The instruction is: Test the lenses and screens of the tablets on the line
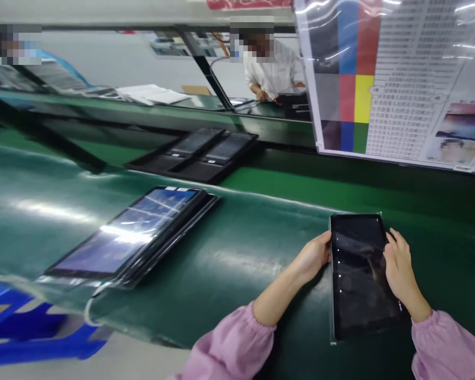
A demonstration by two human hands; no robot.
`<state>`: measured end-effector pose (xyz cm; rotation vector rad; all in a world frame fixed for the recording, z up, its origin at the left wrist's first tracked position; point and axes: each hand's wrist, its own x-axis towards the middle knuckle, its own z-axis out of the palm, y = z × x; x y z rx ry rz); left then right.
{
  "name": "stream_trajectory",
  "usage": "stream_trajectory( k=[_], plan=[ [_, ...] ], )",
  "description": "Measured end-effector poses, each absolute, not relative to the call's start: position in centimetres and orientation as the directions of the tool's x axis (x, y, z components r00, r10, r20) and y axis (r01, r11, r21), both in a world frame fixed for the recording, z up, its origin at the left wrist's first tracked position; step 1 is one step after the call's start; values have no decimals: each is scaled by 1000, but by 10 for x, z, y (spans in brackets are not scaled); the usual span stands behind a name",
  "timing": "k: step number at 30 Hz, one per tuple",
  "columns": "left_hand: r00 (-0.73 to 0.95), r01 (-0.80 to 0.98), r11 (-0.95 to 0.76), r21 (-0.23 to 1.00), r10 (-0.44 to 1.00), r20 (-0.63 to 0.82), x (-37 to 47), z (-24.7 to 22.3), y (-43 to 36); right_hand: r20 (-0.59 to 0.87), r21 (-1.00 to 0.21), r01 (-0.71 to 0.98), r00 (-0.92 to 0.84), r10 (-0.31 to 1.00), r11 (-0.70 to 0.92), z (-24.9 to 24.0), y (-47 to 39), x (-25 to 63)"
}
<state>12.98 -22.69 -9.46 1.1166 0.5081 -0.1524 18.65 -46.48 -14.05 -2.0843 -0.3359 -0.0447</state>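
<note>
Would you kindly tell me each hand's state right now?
Left hand: holding the dark-screened tablet by its left edge.
Right hand: loosely curled at its right edge; whether gripping cannot be told.

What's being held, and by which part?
A dark tablet: the left hand holds its left edge; the right hand is at its right edge, grip unclear.

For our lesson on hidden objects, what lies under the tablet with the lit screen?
Beneath the lit tablet, at least one dark, flat item shows along its right edge, with the green tabletop below. Its face is covered; the full count cannot be told.
</note>
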Motion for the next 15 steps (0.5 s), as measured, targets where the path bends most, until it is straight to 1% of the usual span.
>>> stream_trajectory(
  k=[5,7,10,12,15],
  plan=[
    [891,283,507,814,175,-418,149,-104,-242,117,-939,147,987,114,-311,-133,-470,193],
    [895,267,516,814,180,-408,146,-104,-244,86,-971,107,991,104,-213,-128,-471,194],
    [889,278,536,797,170,-425,140,-102,-241,26,-999,33,986,164,-36,-120,-469,196],
    [884,301,554,776,142,-445,137,-100,-239,-30,-996,-47,975,219,73,-116,-466,197],
    [890,317,573,756,97,-446,135,-94,-237,-119,-969,-171,956,268,180,-109,-464,199]
  ],
)
